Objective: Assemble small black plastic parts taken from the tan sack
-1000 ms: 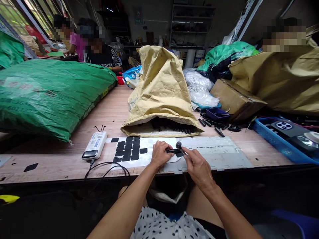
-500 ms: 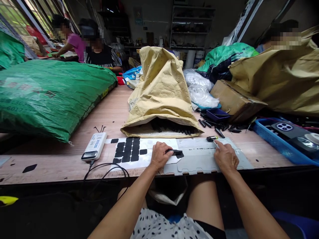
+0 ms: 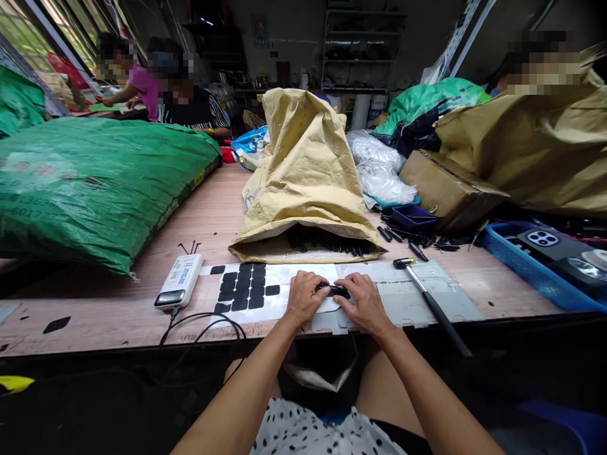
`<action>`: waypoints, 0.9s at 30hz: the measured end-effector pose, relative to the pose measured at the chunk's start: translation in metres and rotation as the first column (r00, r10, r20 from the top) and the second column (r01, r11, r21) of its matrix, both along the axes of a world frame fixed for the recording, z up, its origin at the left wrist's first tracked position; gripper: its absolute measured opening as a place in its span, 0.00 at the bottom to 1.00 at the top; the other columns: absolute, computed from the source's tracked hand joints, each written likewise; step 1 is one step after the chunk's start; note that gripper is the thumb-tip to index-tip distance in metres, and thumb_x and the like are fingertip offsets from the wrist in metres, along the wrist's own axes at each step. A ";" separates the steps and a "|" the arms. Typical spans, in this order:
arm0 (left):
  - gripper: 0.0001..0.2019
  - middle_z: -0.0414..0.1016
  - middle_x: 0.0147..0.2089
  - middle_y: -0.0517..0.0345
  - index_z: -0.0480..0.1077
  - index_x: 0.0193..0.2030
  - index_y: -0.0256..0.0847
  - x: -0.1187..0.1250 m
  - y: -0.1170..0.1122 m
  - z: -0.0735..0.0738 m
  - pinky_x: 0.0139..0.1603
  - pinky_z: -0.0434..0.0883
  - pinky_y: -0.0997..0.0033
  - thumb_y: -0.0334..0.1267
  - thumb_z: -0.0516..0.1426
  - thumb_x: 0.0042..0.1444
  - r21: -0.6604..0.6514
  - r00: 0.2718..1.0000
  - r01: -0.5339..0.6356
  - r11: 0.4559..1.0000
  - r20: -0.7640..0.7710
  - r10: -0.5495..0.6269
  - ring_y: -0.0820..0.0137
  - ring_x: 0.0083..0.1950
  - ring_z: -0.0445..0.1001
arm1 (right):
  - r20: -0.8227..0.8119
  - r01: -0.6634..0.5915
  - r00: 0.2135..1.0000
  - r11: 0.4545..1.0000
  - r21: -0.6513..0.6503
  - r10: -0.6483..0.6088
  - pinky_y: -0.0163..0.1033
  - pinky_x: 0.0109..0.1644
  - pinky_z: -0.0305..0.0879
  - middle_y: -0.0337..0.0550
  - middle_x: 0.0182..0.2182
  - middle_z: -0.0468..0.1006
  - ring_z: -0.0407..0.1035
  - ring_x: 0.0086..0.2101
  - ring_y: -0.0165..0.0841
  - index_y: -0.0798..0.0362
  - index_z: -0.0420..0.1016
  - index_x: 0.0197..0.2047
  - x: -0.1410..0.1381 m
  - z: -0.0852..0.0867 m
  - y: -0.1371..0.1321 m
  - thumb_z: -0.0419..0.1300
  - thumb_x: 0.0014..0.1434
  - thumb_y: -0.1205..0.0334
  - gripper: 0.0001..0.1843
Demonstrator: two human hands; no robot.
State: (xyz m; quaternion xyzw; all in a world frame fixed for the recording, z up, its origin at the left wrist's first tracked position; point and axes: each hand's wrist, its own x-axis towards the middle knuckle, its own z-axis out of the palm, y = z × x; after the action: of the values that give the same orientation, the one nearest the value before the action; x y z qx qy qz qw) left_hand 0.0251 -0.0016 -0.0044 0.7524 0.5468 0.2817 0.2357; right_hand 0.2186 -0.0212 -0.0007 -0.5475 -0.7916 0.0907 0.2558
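Near the table's front edge, my left hand (image 3: 305, 296) pinches one end of a slim black piece (image 3: 337, 291), perhaps a pen-like part. The other end lies between the thumb and fingers of my right hand (image 3: 364, 302). Both hands rest over a grey-white board (image 3: 393, 297). To the right of my right hand lies a small hammer (image 3: 434, 303), its dark handle sticking out past the table edge. Left of my hands, a white sheet (image 3: 279, 306) carries several black rounded-square stickers (image 3: 241, 286).
A tan paper sack (image 3: 308, 164) gapes toward me with black pieces inside. A white power bank (image 3: 180, 281) with a black cable stands left. A green sack (image 3: 95, 183), a blue tray (image 3: 521, 272) and a cardboard box (image 3: 446, 189) flank the table. Co-workers sit beyond.
My right hand has let go of the hammer, which now lies on the board. It has moved left and taken the black piece's right end. My left hand has stayed in place.
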 end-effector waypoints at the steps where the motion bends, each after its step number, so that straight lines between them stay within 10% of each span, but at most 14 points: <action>1: 0.08 0.79 0.42 0.58 0.78 0.43 0.48 0.000 0.000 0.000 0.52 0.61 0.58 0.42 0.61 0.59 0.001 1.000 0.001 1.000 -0.005 -0.001 0.59 0.51 0.67 | -0.010 0.001 1.000 1.000 -0.011 -0.001 0.43 0.51 0.58 0.44 0.43 0.75 0.65 0.45 0.39 0.46 0.78 0.50 -0.002 -0.001 0.001 0.62 0.62 0.58 0.13; 27: 0.12 0.82 0.40 0.61 0.80 0.41 0.47 -0.006 0.004 0.000 0.52 0.65 0.63 0.37 0.70 0.48 -0.046 0.987 0.000 0.999 0.163 0.007 0.63 0.47 0.72 | -0.163 -0.097 0.982 0.995 0.021 0.099 0.45 0.48 0.57 0.43 0.40 0.75 0.65 0.43 0.39 0.48 0.75 0.45 0.001 -0.010 0.004 0.60 0.65 0.59 0.06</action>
State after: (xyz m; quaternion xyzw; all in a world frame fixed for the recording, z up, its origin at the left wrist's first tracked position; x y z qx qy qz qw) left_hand 0.0195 0.0020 -0.0044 0.7201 0.5333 0.3303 0.2965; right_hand 0.2195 -0.0173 -0.0104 -0.4969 -0.7945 0.1425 0.3187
